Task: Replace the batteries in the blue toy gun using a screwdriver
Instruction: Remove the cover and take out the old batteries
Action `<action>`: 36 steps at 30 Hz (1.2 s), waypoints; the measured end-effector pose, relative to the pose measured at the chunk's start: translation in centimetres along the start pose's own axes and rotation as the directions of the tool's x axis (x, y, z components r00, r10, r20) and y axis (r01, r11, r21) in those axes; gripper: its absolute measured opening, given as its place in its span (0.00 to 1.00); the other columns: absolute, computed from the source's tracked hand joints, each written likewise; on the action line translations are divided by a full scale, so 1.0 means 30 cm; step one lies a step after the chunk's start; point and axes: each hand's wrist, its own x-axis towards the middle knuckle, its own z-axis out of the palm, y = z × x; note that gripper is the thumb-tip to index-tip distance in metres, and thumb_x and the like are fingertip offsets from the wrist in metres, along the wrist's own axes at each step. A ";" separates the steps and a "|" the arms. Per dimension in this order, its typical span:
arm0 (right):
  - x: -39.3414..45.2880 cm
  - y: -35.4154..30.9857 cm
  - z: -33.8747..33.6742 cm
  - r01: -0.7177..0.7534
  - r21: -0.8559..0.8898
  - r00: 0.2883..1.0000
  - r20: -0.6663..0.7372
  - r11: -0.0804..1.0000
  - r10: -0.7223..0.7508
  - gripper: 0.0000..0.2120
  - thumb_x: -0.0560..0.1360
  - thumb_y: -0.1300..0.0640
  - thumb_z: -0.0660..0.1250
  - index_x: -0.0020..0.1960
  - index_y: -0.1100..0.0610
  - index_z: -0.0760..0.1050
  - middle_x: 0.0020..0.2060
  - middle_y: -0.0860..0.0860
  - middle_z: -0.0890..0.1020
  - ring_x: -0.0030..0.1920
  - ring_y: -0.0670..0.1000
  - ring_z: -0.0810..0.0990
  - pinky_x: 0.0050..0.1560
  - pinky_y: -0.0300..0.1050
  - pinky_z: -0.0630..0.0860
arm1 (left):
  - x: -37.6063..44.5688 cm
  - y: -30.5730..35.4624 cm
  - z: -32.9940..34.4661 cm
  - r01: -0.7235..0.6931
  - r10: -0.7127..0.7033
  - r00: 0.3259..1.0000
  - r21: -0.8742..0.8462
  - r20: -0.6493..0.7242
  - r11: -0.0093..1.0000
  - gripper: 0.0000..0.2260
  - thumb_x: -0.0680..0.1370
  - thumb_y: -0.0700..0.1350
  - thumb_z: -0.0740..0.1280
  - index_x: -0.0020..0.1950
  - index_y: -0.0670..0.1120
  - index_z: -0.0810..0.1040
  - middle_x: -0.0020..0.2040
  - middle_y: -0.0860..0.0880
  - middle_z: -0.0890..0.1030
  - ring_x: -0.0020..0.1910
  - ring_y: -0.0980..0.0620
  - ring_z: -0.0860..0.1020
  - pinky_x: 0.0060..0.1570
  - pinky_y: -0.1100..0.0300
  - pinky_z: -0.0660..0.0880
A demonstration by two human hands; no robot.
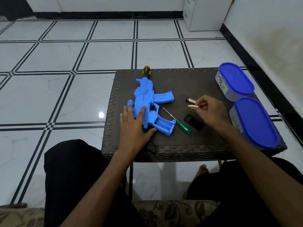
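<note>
The gun (pixel 147 104) lay flat on the table (pixel 180 145), muzzle away from the person, grip toward them, and the battery bay (pixel 164 125) in the grip stood open and looked empty. The left hand (pixel 134 126) pressed down on the gun's body, fingers straight and spread, thumb by the grip's near edge, holding nothing. Off to the right, well apart from the bay, the right hand (pixel 211 110) pinched a battery (pixel 193 106) between thumb and fingertips, its long axis roughly level and pointing left toward the gun. A second battery (pixel 191 100) lay on the table just beyond it. So the right hand was the one placed to load, and the bay lay down and to the left of its fingers, its slot running slantwise along the grip; the battery would likely need turning to match. Between them sat the screwdriver (pixel 178 122), green handle near the grip's butt, and the black cover (pixel 194 122) just under the right wrist, both to be cleared. Two blue-lidded tubs (pixel 237 79) crowded the table's right edge; open room lay in the middle.
</note>
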 end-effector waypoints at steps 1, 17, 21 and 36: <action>0.005 0.012 0.009 -0.004 -0.021 1.000 0.002 1.000 0.004 0.09 0.74 0.60 0.71 0.50 0.49 0.76 0.45 0.47 0.81 0.42 0.44 0.79 0.42 0.40 0.77 | 0.001 0.004 -0.001 0.017 -0.017 1.000 -0.013 0.013 1.000 0.39 0.72 0.60 0.71 0.78 0.53 0.58 0.79 0.41 0.48 0.78 0.41 0.45 0.76 0.49 0.43; -0.142 -0.081 0.088 0.326 -0.314 0.942 0.185 0.892 -0.279 0.15 0.74 0.49 0.68 0.60 0.49 0.77 0.55 0.49 0.79 0.59 0.52 0.70 0.55 0.47 0.74 | 0.020 0.054 -0.020 0.139 -0.138 0.990 -0.035 0.015 0.990 0.32 0.73 0.48 0.69 0.75 0.57 0.64 0.78 0.45 0.57 0.77 0.39 0.52 0.72 0.44 0.57; -0.150 -0.081 0.105 0.324 -0.344 0.941 0.215 0.881 -0.262 0.14 0.75 0.50 0.68 0.60 0.49 0.75 0.55 0.48 0.78 0.60 0.52 0.70 0.55 0.47 0.71 | 0.012 0.067 -0.031 0.085 -0.085 0.996 0.015 -0.022 0.996 0.30 0.72 0.47 0.70 0.73 0.55 0.69 0.77 0.45 0.61 0.75 0.38 0.56 0.70 0.41 0.61; -0.196 -0.143 0.035 0.112 0.063 0.987 -0.125 0.992 -0.104 0.07 0.71 0.58 0.68 0.49 0.53 0.81 0.47 0.49 0.81 0.46 0.49 0.79 0.47 0.44 0.76 | 0.051 0.108 -0.119 -0.225 0.356 0.909 0.465 -0.215 0.856 0.29 0.69 0.40 0.74 0.68 0.52 0.74 0.76 0.42 0.64 0.75 0.34 0.57 0.64 0.43 0.59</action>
